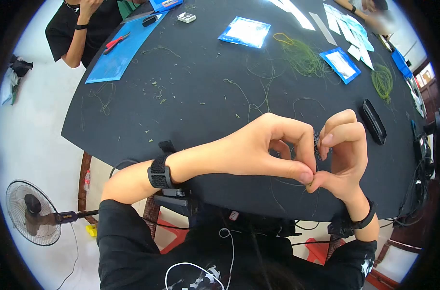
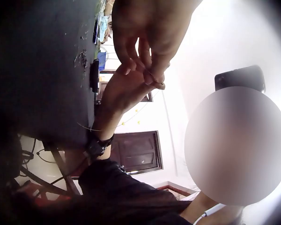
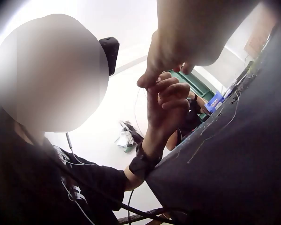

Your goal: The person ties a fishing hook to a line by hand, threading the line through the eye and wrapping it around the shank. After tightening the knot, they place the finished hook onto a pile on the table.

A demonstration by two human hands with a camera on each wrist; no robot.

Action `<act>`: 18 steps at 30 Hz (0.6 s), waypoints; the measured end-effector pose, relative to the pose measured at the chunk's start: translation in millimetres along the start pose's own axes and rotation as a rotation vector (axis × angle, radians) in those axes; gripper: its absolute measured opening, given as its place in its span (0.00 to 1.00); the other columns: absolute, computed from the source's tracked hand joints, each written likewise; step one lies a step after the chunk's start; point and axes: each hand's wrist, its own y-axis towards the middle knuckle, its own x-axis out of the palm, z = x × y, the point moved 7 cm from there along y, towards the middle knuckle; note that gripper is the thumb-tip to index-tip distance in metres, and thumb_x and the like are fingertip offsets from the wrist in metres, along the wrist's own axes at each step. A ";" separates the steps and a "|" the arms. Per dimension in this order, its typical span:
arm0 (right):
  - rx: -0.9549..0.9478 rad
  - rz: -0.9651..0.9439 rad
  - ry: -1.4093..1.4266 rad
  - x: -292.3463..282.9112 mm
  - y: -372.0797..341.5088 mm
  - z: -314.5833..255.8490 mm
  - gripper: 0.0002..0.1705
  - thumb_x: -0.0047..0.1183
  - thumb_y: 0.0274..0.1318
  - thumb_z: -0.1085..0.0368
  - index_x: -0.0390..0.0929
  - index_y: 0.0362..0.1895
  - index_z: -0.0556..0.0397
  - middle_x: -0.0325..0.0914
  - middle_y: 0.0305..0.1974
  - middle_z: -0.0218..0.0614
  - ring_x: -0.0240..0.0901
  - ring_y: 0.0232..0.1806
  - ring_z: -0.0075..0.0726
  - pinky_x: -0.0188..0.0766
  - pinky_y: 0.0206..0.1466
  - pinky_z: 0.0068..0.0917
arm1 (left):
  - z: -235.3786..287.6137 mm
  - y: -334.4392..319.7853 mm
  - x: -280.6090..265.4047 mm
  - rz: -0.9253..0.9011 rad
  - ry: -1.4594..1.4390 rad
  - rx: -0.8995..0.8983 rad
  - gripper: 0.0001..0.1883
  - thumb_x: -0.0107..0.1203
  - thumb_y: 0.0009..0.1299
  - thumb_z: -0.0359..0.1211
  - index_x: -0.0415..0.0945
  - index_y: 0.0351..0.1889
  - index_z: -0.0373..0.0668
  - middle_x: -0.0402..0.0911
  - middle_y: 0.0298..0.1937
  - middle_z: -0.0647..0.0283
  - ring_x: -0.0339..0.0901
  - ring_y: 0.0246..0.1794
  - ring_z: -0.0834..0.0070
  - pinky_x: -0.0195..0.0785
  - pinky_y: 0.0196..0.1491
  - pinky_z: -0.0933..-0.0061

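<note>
In the head view my left hand (image 1: 258, 150) and right hand (image 1: 348, 157) meet above the table's front part, thumb tips together. The left thumb and index finger pinch a fine thread (image 3: 136, 112), which loops down beside the hands in the right wrist view. My right thumb presses up to the same pinch, its other fingers curled above. Most of the thread between the fingertips is hidden. Loose thread ends hang below the hands over the dark table (image 1: 191, 121).
Tangled green thread (image 1: 304, 58) and a green coil (image 1: 382, 82) lie farther back. Blue-and-white packets (image 1: 245, 32), a black case (image 1: 373, 122), and red-handled pliers (image 1: 114, 43) on a blue sheet (image 1: 118, 60) are around. Clippings dot the table; other people sit across.
</note>
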 end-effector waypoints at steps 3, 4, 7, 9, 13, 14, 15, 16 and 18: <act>-0.007 -0.013 -0.028 -2.5 -0.8 2.8 0.35 0.72 0.25 0.54 0.71 0.40 0.56 0.63 0.36 0.32 0.59 0.29 0.19 0.57 0.28 0.14 | 0.5 0.2 -1.8 0.008 0.018 0.003 0.07 0.59 0.61 0.31 0.75 0.31 0.38 0.77 0.31 0.66 0.75 0.31 0.83 0.68 0.33 0.83; -0.007 -0.016 -0.024 -3.4 -0.8 3.2 0.35 0.72 0.25 0.54 0.71 0.40 0.56 0.63 0.36 0.32 0.59 0.29 0.19 0.57 0.28 0.14 | 0.9 0.1 -2.3 0.013 0.018 0.001 0.07 0.59 0.61 0.31 0.75 0.31 0.38 0.77 0.31 0.66 0.75 0.31 0.83 0.68 0.33 0.83; -0.029 -0.040 -0.064 -4.3 -0.7 2.0 0.33 0.70 0.30 0.53 0.71 0.41 0.56 0.63 0.37 0.33 0.60 0.29 0.20 0.59 0.30 0.15 | 1.8 0.2 -2.7 0.007 0.074 0.000 0.07 0.57 0.63 0.32 0.74 0.32 0.38 0.76 0.31 0.67 0.74 0.30 0.84 0.66 0.33 0.83; -0.011 -0.076 -0.018 -2.4 0.7 3.8 0.33 0.64 0.42 0.52 0.67 0.49 0.57 0.65 0.43 0.39 0.65 0.33 0.23 0.61 0.32 0.17 | 6.9 -0.3 -9.0 0.086 0.097 0.061 0.06 0.57 0.63 0.32 0.74 0.32 0.39 0.76 0.31 0.68 0.73 0.31 0.84 0.66 0.32 0.83; 0.341 0.121 0.423 12.8 2.1 11.7 0.35 0.56 0.51 0.51 0.60 0.56 0.60 0.67 0.47 0.44 0.69 0.37 0.26 0.63 0.35 0.19 | 49.3 -6.2 -24.0 0.271 0.842 0.360 0.05 0.62 0.56 0.29 0.76 0.28 0.43 0.76 0.28 0.70 0.70 0.28 0.83 0.61 0.23 0.83; 0.430 -0.048 0.450 22.7 -1.8 15.5 0.36 0.53 0.53 0.51 0.56 0.58 0.61 0.70 0.44 0.44 0.70 0.36 0.26 0.63 0.35 0.18 | 56.0 -8.5 -26.4 0.312 0.895 0.385 0.06 0.62 0.54 0.28 0.77 0.27 0.44 0.77 0.28 0.70 0.68 0.26 0.83 0.59 0.22 0.83; 0.518 -0.219 0.472 33.2 -7.3 17.9 0.37 0.50 0.56 0.51 0.52 0.60 0.61 0.73 0.42 0.44 0.71 0.36 0.26 0.64 0.34 0.17 | 63.0 -9.7 -29.0 0.315 0.900 0.383 0.06 0.62 0.54 0.28 0.77 0.27 0.44 0.77 0.28 0.70 0.68 0.26 0.83 0.59 0.22 0.83; 0.601 -0.292 0.450 35.9 -9.1 16.2 0.26 0.46 0.60 0.55 0.62 0.54 0.62 0.75 0.30 0.38 0.71 0.31 0.23 0.62 0.33 0.16 | 73.2 -11.7 -31.3 0.327 0.961 0.390 0.05 0.62 0.54 0.28 0.77 0.28 0.45 0.77 0.29 0.71 0.68 0.27 0.84 0.59 0.22 0.84; 0.586 -0.302 0.370 19.1 -11.4 24.6 0.21 0.44 0.61 0.56 0.66 0.48 0.61 0.75 0.27 0.36 0.70 0.29 0.22 0.62 0.32 0.15 | 89.7 -16.8 -43.8 0.371 1.042 0.329 0.04 0.62 0.55 0.29 0.78 0.28 0.46 0.77 0.30 0.74 0.69 0.28 0.86 0.57 0.23 0.86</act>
